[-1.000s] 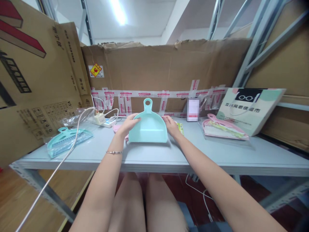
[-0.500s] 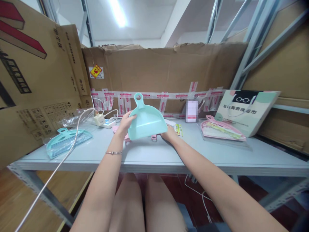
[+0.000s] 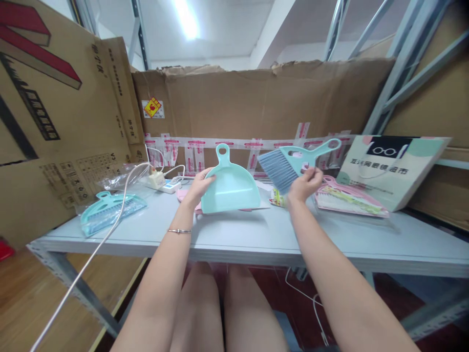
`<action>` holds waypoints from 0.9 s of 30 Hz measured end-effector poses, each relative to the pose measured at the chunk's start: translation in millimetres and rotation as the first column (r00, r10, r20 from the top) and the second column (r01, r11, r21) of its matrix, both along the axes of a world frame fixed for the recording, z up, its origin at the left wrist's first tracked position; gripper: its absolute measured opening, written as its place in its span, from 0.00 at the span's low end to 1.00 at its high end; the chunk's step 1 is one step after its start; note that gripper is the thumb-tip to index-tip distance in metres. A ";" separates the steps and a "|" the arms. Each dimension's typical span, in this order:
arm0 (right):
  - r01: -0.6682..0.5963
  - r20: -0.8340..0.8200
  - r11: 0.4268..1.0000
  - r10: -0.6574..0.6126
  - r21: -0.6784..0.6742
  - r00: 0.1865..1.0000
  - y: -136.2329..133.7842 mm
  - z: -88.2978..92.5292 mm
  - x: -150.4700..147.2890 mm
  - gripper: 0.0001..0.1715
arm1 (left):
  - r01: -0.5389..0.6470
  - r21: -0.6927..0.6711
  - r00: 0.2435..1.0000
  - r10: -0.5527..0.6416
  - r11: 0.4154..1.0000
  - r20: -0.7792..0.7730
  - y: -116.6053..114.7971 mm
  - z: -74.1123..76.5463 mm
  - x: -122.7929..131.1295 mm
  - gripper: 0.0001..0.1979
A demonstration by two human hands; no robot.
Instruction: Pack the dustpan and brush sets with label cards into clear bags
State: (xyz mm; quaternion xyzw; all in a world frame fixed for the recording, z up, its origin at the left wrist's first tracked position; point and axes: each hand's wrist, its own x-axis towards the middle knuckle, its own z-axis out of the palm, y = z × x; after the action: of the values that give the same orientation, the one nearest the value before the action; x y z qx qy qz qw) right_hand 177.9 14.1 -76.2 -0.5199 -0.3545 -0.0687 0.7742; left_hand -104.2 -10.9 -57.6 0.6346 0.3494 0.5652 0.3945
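A mint-green dustpan (image 3: 231, 188) is held up above the table by my left hand (image 3: 200, 187), which grips its left edge; its looped handle points upward. To the right, my right hand (image 3: 306, 184) is closed on a mint-green hand brush (image 3: 308, 155). The brush's blue-grey bristles face left and down, and its handle reaches up to the right. Behind the dustpan lies a pink item (image 3: 182, 194), mostly hidden. A small yellow-green packet (image 3: 277, 198) rests on the table between the dustpan and my right hand.
On the table (image 3: 234, 239), a bagged green dustpan set (image 3: 112, 210) lies left and a bagged pink set (image 3: 351, 198) right, before a printed box (image 3: 390, 168). A white cable (image 3: 98, 244) crosses the left side near a power strip (image 3: 171, 186). Cardboard (image 3: 227, 107) closes the back.
The green brush, unseen earlier, is now raised in my right hand, which has moved right and up from behind the dustpan. My left hand still holds the dustpan; the view has shifted slightly.
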 end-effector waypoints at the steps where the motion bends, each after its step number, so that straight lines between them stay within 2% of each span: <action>1: -0.021 -0.004 1.000 0.022 0.020 1.000 -2.6 2.2 0.1 0.28 | -0.002 0.002 1.000 0.002 1.000 -0.011 0.1 -0.5 0.6 0.18; 5: -0.243 0.129 0.970 0.238 0.026 0.963 -20.1 4.2 -25.4 0.25 | -0.011 0.003 0.999 0.011 1.000 -0.038 1.3 -2.4 2.2 0.19; 7: -0.364 0.239 0.931 0.359 -0.024 0.902 -32.5 0.8 -45.8 0.22 | -0.011 0.000 0.999 0.011 1.000 -0.045 2.2 -2.9 2.3 0.19; 9: -0.409 0.365 0.907 0.417 -0.103 0.832 -44.1 -4.0 -63.9 0.21 | -0.004 -0.002 0.999 0.004 1.000 -0.047 2.5 -2.9 2.6 0.19; 13: -0.339 0.520 0.917 0.399 -0.211 0.755 -53.3 -11.3 -83.7 0.20 | 0.028 -0.001 0.998 -0.028 1.000 -0.050 0.0 -1.8 5.4 0.19; 17: -0.237 0.583 0.937 0.345 -0.255 0.736 -47.4 -12.1 -93.3 0.18 | 0.056 -0.001 0.997 -0.056 0.998 -0.061 -3.5 0.3 8.2 0.19; 21: -0.137 0.644 0.947 0.299 -0.290 0.705 -46.3 -10.5 -106.9 0.17 | 0.036 0.024 0.998 -0.035 0.999 -0.043 -5.3 2.9 8.7 0.16; 27: -0.042 0.677 0.954 0.242 -0.297 0.695 -49.0 -11.3 -121.2 0.18 | 0.034 0.066 0.997 -0.030 0.997 -0.072 -12.0 4.4 13.4 0.20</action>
State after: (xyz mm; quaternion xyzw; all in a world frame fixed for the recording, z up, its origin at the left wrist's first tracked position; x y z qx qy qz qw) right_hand 56.8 -34.9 -87.5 -0.5209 -0.6685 -0.1549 0.5077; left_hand -90.8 -22.9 -53.2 0.6727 0.3337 0.5475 0.3693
